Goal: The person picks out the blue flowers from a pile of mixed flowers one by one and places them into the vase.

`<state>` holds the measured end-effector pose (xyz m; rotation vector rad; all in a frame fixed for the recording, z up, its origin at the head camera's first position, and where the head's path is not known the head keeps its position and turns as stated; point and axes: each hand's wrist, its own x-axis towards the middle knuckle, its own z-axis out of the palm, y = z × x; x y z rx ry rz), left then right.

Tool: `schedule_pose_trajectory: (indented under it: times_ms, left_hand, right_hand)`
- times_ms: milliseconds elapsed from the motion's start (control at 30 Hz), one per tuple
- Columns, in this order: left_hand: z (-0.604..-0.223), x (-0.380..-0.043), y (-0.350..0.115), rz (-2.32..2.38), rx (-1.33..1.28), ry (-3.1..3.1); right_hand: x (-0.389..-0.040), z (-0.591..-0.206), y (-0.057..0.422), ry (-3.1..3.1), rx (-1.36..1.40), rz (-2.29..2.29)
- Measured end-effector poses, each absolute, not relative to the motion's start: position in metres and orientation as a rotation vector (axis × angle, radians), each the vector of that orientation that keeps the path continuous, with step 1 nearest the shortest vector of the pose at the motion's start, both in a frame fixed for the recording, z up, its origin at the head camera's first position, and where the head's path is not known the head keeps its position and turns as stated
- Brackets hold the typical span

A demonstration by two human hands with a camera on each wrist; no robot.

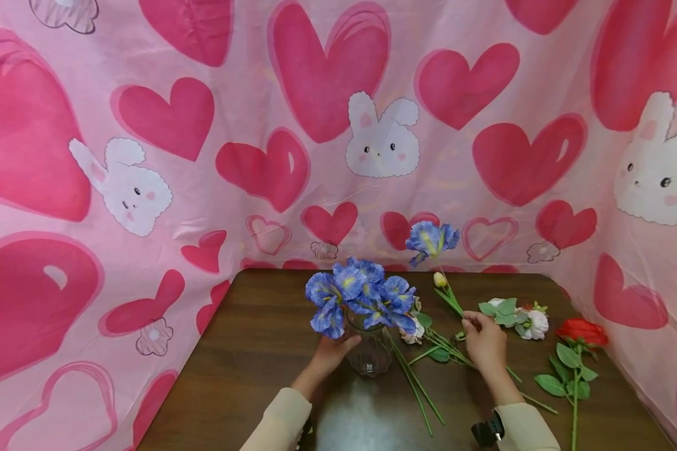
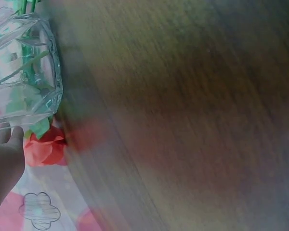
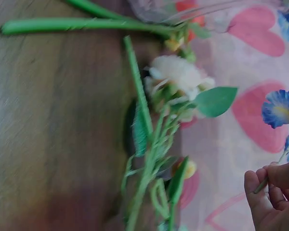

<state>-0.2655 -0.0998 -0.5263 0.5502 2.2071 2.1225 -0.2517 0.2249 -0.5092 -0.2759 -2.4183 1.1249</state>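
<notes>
My left hand [image 1: 334,352] holds the side of a clear glass vase [image 1: 370,358], thumb toward me; its fingertips show against the glass in the left wrist view. A bunch of blue irises [image 1: 352,288] fills the vase's mouth. Between thumb and fingers, my right hand [image 1: 486,343] pinches the thin stem of a single blue iris [image 3: 278,111], raised above the table's far side. Close to that hand lie a yellow tulip bud [image 1: 440,279] and a pale flower [image 3: 176,72] with green stems.
Two long green stems [image 1: 414,388] lie right of the vase. White roses [image 1: 536,324] rest beyond the right hand, and a red rose [image 1: 581,332] lies along the right side of the brown table [image 1: 248,351]. A pink heart-patterned cloth [image 1: 327,188] hangs behind.
</notes>
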Motion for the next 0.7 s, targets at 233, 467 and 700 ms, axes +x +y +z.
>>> schedule_pose_trajectory:
  times_ms: [233, 467, 700]
  left_hand:
    - [-0.525, -0.266, -0.102, 2.093, 0.541, 2.169]
    - [-0.523, -0.264, -0.103, 2.175, 0.504, 2.121]
    - [-0.522, -0.265, -0.11, 2.287, 0.607, 2.156]
  right_hand:
    - [-0.248, -0.489, 0.211, -2.345, -0.235, 1.16]
    - [-0.239, -0.467, 0.198, -2.294, -0.222, 1.275]
    - [-0.234, -0.453, 0.186, -2.217, -0.175, 1.38]
